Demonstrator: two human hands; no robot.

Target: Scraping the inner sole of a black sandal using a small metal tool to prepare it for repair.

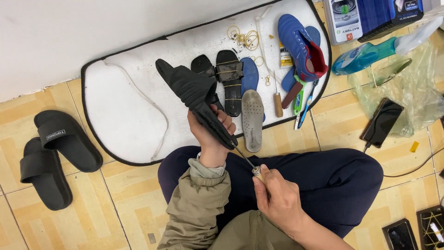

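On the tiled floor at the far left lie a pair of black rubber slide sandals (51,157), side by side and untouched. Right of them a white foam mat with a black rim (125,115) carries the rest of the gear.

Over the mat's near edge, the left hand (209,132) is clenched round a black ribbed slip-on shoe (194,99), held tilted with its toe toward the mat's far edge and its heel end down by the knees. The right hand (277,199) grips the wooden handle of a thin metal awl (245,159), whose tip touches the shoe's heel edge. No thread or finished seam can be made out, so the work on this shoe looks to be in an early or middle stage.

Further right on the mat lie a black strapped sandal (230,78), a grey perforated insole (253,119), a second wooden-handled awl (277,99) and a blue sports shoe with red lining (300,44), none being worked on.
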